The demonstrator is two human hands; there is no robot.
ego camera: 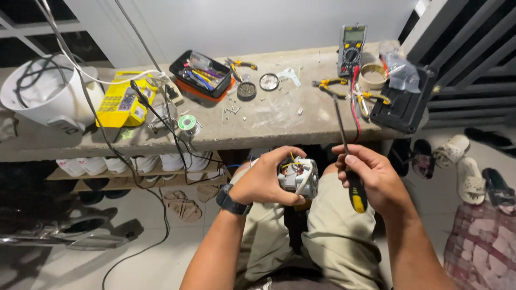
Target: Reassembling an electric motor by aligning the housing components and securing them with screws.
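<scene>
Over our lap, our left hand [262, 180] clamps a small grey metal motor w/ coloured wires [297, 175]; prob. dense, rigid, wiring fragile, so we grip the casing. Right hand [371, 180] closed round a yellow-black-handled screwdriver [349, 161].

Both forearms reach forward over the lap, the left hand [262, 180], a dark watch on its wrist, curled with fingers wrapped over the top and thumb underneath, the right hand [371, 180] raised beside it, fingers closed in a loose fist grip, palm turned inward.
</scene>
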